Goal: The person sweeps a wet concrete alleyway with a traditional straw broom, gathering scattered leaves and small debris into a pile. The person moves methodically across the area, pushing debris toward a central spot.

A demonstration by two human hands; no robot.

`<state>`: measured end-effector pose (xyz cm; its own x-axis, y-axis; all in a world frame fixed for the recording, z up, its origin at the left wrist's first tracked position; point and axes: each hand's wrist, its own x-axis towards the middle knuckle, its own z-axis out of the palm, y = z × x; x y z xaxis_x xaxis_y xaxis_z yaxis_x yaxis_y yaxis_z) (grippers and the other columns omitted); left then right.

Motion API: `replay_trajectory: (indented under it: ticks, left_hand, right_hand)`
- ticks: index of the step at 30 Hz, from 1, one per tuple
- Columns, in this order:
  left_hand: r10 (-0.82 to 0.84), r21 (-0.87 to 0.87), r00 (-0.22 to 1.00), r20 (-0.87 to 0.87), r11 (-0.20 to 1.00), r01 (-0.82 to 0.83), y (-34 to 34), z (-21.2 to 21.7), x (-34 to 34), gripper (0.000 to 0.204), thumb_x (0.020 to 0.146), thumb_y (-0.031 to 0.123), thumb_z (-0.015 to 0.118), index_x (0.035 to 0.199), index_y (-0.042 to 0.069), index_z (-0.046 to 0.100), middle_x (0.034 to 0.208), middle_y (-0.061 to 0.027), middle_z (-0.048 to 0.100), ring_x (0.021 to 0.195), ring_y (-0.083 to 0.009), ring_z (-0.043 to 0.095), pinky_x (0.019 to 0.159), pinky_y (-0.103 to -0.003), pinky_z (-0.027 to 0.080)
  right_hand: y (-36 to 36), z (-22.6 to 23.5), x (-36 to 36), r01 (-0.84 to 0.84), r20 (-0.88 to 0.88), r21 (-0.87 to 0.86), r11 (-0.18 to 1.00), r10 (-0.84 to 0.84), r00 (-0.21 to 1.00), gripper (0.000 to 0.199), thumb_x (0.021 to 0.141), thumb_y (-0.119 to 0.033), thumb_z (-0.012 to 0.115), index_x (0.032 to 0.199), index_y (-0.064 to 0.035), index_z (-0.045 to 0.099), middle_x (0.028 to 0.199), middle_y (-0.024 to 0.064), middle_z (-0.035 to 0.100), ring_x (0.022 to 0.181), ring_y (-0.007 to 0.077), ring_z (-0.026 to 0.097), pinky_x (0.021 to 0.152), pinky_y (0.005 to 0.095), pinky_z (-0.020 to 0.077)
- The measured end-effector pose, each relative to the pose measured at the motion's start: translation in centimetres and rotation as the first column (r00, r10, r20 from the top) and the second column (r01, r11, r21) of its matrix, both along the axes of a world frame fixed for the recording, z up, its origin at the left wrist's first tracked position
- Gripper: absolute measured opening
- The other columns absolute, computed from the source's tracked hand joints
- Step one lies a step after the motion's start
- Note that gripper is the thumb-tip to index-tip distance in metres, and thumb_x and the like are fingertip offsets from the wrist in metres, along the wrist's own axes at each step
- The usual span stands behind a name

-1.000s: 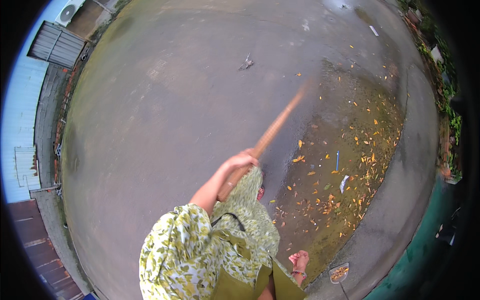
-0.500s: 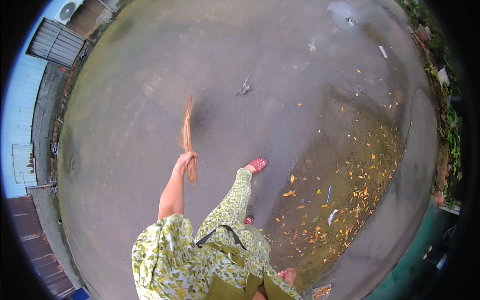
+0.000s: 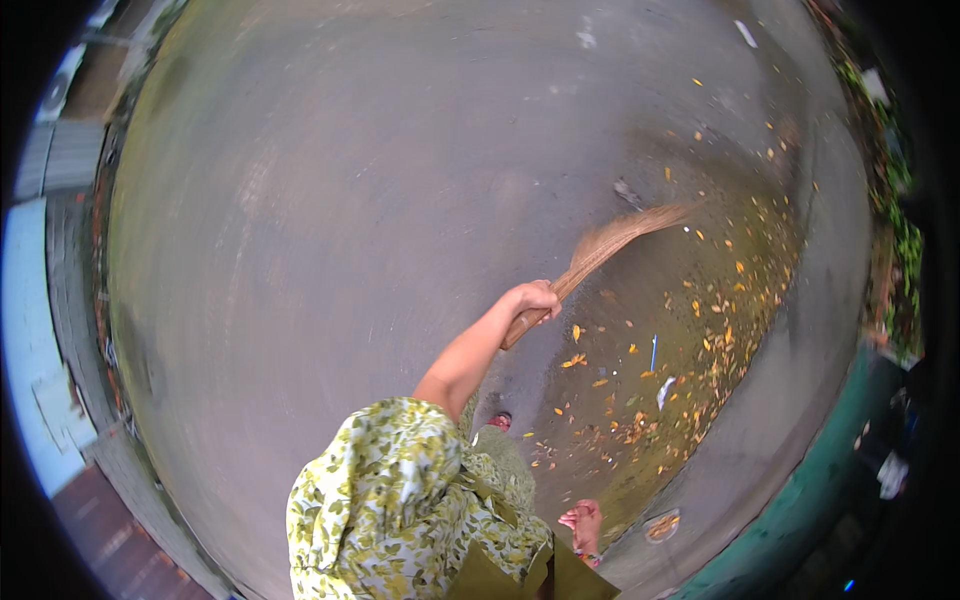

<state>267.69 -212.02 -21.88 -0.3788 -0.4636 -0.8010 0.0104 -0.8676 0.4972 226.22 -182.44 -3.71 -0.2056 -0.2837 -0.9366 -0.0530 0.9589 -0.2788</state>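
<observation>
My left hand is closed around the handle of a straw broom. The arm reaches forward from a green and white floral sleeve. The broom's bristles fan out to the upper right, blurred, just above the grey pavement. They end near a dark scrap on the ground. Yellow fallen leaves lie scattered on a damp patch right of the hand. My right hand is out of sight.
My feet in red sandals stand at the lower middle. A thin blue stick and a white scrap lie among the leaves. A green strip borders the pavement at right, buildings at left.
The broom has swung from the left side across to the right, bristles now pointing to the upper right over the leaves. The view has shifted as I stepped forward.
</observation>
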Motion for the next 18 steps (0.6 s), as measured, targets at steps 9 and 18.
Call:
replay_trajectory:
  ticks: [9, 18]
  left_hand:
    - [0.138, 0.023, 0.964, 0.228, 0.989, -0.147, 3.8, 15.3, 7.9, 0.052, 0.068, 0.005, 0.057, 0.119, 0.004, 0.045, 0.06, -0.001, 0.046, 0.046, -0.011, 0.044, 0.041, -0.027, 0.037]
    - [0.526, 0.024, 0.802, 0.285, 0.832, -0.554, -3.0, -1.8, 18.7, 0.007, 0.078, 0.009, 0.052, 0.073, 0.006, 0.049, 0.059, -0.0049, 0.05, 0.051, -0.017, 0.053, 0.049, -0.033, 0.048]
  right_hand:
    - [3.7, 0.6, -1.6, 0.384, -0.18, -0.172, 0.907, -0.412, 0.893, 0.013, 0.093, -0.018, 0.049, 0.096, -0.0049, 0.047, 0.066, 0.0082, 0.053, 0.049, 0.0182, 0.057, 0.047, 0.0316, 0.0541]
    - [23.8, 0.2, 6.7, 0.587, -0.243, 0.162, 0.793, -0.545, 0.803, 0.008, 0.087, -0.009, 0.049, 0.094, -0.0075, 0.045, 0.066, 0.0131, 0.054, 0.048, 0.0267, 0.059, 0.045, 0.0413, 0.0553]
